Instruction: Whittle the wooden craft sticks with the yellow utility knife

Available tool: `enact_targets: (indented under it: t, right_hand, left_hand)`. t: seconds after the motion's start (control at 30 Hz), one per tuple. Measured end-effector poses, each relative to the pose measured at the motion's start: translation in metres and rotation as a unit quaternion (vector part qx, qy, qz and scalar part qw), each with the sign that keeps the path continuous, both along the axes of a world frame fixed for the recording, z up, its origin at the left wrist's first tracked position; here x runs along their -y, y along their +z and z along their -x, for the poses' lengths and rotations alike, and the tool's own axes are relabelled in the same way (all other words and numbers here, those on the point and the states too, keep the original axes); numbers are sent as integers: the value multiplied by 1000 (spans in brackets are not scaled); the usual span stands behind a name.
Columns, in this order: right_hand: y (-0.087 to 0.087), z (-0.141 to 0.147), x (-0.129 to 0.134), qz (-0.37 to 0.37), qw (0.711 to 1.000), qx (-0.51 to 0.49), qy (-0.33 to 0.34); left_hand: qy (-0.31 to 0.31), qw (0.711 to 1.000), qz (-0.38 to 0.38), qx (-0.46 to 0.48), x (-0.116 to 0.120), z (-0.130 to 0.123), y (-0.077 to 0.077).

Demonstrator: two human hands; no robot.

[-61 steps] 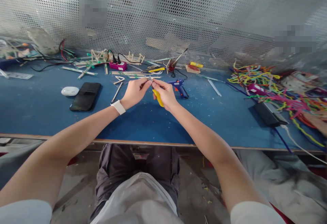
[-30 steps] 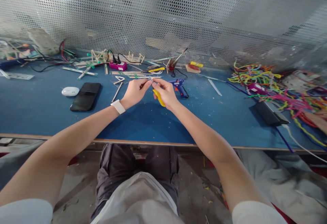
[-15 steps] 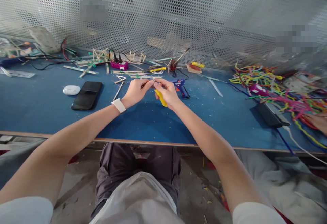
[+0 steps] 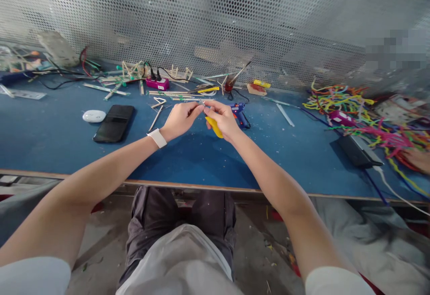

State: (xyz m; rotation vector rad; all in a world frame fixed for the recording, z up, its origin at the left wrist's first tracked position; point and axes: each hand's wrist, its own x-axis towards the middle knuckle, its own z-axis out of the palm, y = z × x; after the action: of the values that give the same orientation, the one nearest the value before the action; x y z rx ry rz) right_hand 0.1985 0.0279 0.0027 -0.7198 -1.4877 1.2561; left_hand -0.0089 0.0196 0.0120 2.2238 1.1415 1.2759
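Note:
My right hand (image 4: 223, 118) is closed around a yellow-handled utility knife (image 4: 214, 127). The handle points down toward me, and a grey, blade-like tip lies up by my fingertips. My left hand (image 4: 183, 118) pinches at that tip, its fingertips almost meeting those of the right hand. Whatever small piece sits between the left fingers is mostly hidden. Both hands are held above the blue table (image 4: 188, 160). Just beyond the right hand lies a blue glue gun (image 4: 240, 114), partly covered by it. A small triangle of sticks (image 4: 158, 102) rests left of my left hand.
A black phone (image 4: 114, 123) and a white mouse (image 4: 94, 116) lie at left. Behind my hands are a purple power strip (image 4: 157, 83), thin sticks and another yellow cutter (image 4: 208, 89). Colourful pipe cleaners (image 4: 339, 102) and a power bank (image 4: 359, 150) occupy the right side.
My right hand and the yellow knife have shifted slightly right and turned a little. The grey tip shows less between the fingers. My left hand has hardly moved.

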Motion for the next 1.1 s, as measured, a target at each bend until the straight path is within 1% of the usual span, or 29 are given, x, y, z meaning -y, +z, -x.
enact_targets:
  t: [0.33,0.7,0.93,1.1]
  right_hand:
    - [0,1,1,22,1000,-11,9]
    - [0,4,2,34,999,-22,-1]
    - [2,4,4,24,1000,-19,0]
    - [1,3,3,15,1000,-10,9]
  left_hand:
    - [-4,1000,-1,17,-2,0,-2]
    - [8,1000,4,18,-1,0,-1]
    - [20,1000,0,20,-1,-1,-3]
    - [26,999,1,19,-1,-1,-4]
